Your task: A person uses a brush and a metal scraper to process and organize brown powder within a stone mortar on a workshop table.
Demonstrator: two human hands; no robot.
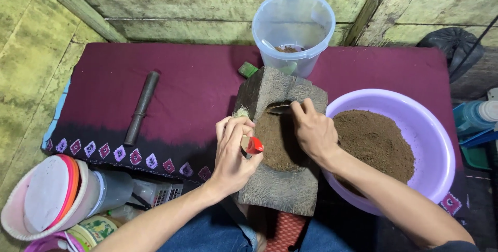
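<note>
Setting: weathered greenish wooden plank walls (207,3) and floor; a maroon cloth with a dark patterned border (181,91) is spread across the floor.
Mortar: a rough grey wooden block mortar with a round hollow (280,179) stands on the cloth between the person's knees; brown ground powder (277,143) fills the hollow.
Left hand: the left hand (233,151) is closed around a small brush with a red handle end and pale bristles (248,138), held at the mortar's left rim; bristles stick up above the fingers.
Right hand: the right hand (313,130) grips what looks like a metal spoon (279,108), its bowl at the far edge of the hollow; the handle is hidden in the fist.
Basin: a lilac plastic basin (436,127) sits just right of the mortar, holding a heap of the same brown powder.
Elsewhere: a clear plastic bucket (293,29) stands behind the mortar; a dark cylindrical pestle (141,107) lies well apart on the left.
</note>
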